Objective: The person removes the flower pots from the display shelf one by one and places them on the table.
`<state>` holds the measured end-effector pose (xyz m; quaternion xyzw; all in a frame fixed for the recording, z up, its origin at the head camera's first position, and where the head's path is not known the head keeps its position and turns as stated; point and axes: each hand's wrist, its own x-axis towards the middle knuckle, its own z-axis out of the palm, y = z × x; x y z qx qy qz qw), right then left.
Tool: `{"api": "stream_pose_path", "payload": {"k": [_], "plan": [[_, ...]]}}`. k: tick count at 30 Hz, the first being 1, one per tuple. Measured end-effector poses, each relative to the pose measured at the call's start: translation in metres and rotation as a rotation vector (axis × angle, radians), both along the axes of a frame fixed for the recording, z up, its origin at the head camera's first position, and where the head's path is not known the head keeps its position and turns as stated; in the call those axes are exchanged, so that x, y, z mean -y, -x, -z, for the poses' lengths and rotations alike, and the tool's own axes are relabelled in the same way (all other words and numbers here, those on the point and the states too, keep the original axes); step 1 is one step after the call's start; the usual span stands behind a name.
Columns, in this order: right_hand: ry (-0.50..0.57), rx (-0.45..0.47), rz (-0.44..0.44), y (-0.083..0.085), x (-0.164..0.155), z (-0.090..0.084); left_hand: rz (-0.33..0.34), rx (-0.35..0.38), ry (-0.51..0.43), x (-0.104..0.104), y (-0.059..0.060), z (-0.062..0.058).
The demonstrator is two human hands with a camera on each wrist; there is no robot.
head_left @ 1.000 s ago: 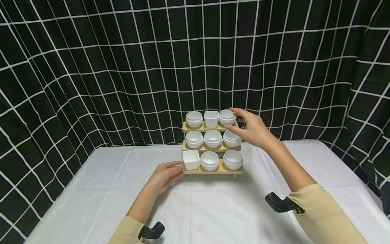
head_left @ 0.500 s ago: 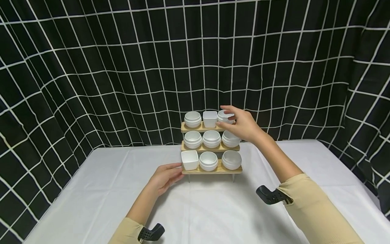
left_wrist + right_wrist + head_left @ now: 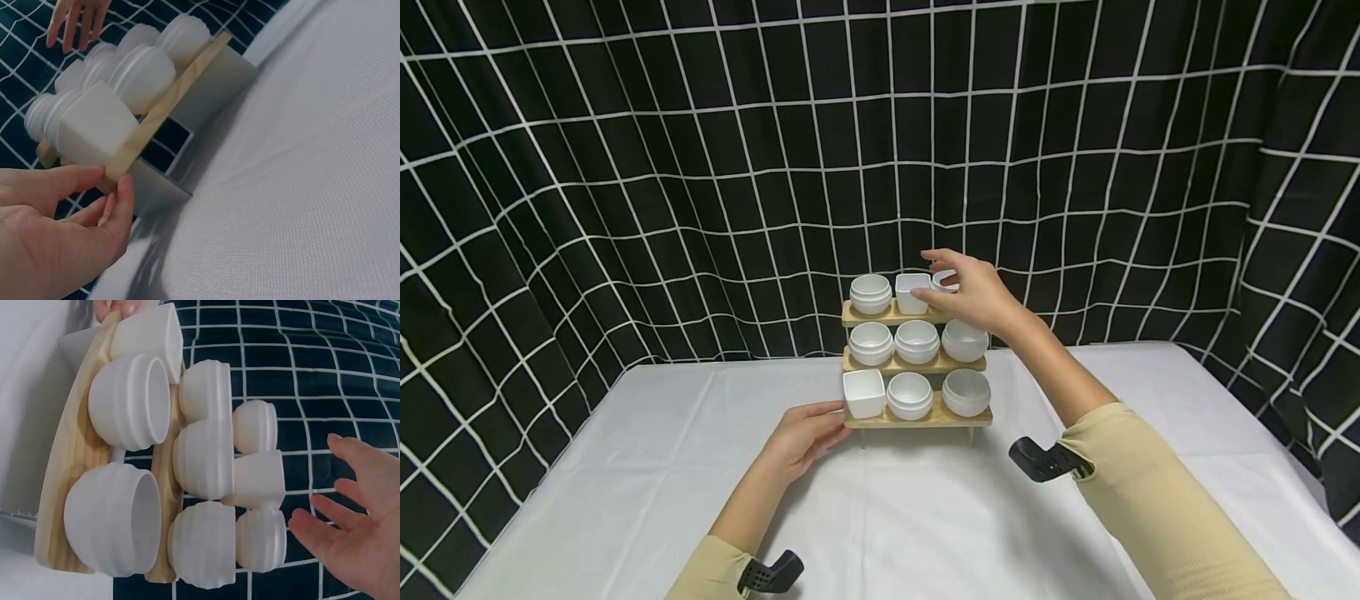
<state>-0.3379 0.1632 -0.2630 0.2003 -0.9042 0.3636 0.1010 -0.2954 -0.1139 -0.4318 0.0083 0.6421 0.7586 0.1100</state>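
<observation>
In the head view the right hand covers most of the top-right round cup, so whether the fingers touch it cannot be told. The left wrist view cuts off the left hand at its lower edge, and the far cups there are blurred.

The cups look like smooth, matt white ceramic or plastic; the shelves are pale bare wood; the tablecloth is matt white cloth.
</observation>
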Motion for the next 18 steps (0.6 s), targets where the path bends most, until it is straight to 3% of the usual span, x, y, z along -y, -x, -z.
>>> {"api": "stream_pose_path", "payload": {"k": [18], "plan": [[-0.001, 0.015, -0.01, 0.012, 0.023, -0.007, -0.013, 0.015, -0.001, 0.0, 0.0, 0.0]]}}
